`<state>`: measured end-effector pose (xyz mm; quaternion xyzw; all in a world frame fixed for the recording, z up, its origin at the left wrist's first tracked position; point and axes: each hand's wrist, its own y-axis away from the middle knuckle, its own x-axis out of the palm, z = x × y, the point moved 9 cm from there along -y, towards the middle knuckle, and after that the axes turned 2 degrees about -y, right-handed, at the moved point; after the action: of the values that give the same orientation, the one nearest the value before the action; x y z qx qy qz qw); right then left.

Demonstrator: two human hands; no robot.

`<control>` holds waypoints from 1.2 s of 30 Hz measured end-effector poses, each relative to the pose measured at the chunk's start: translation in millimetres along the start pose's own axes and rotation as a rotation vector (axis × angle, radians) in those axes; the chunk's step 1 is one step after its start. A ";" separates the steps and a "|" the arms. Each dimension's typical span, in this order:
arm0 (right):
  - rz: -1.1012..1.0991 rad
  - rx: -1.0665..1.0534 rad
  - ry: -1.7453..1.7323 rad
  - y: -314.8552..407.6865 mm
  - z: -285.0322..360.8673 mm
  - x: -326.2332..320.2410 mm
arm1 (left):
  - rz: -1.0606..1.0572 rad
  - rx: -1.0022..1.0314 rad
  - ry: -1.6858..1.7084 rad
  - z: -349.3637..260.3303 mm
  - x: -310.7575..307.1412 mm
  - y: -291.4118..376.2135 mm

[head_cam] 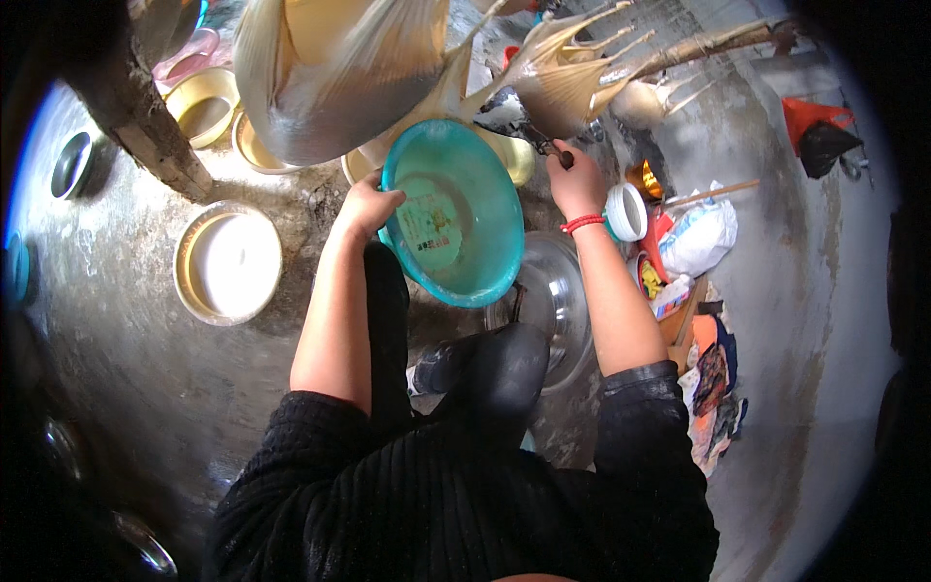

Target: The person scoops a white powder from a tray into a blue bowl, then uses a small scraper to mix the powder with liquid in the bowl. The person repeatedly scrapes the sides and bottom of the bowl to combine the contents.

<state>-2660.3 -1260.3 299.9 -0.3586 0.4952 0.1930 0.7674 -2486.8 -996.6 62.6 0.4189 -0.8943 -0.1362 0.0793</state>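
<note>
My left hand [366,207] grips the left rim of a teal plastic basin [487,211], thumb over the edge. The basin is tilted towards me; its inside shows only a whitish film and printed writing on the bottom. In my right hand [578,182] is the dark handle of a metal tool [503,110], a ladle or spatula; which one I cannot tell. Its wide metal end is just beyond the basin's upper right rim, by a hanging cloth bag [564,91]. A larger sagging cloth bag [349,94] hangs just beyond the basin, its lower part damp-looking and bulging.
A metal basin of white liquid [229,262] stands on the floor to the left. Yellowish basins [207,91] sit beneath the bags. A wooden post [156,138] slants at upper left, and a pole [727,40] runs overhead. A clear bowl [556,313] lies by my knee.
</note>
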 end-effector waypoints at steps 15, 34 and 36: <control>0.285 1.034 -1.071 290.9 -89.0 115.7 | 0.153 0.066 0.037 4.9 30.6 13.3; 0.256 0.880 -0.865 279.3 -136.3 179.1 | 0.246 0.120 -0.116 -7.1 47.0 21.6; 0.209 0.746 -0.783 268.1 -144.8 184.6 | 0.256 0.037 -0.188 -5.7 41.8 23.4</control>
<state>-2844.6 -1199.3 1.2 0.0872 0.2405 0.1984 0.9461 -2529.0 -1015.5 76.5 0.2883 -0.9462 -0.1471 0.0044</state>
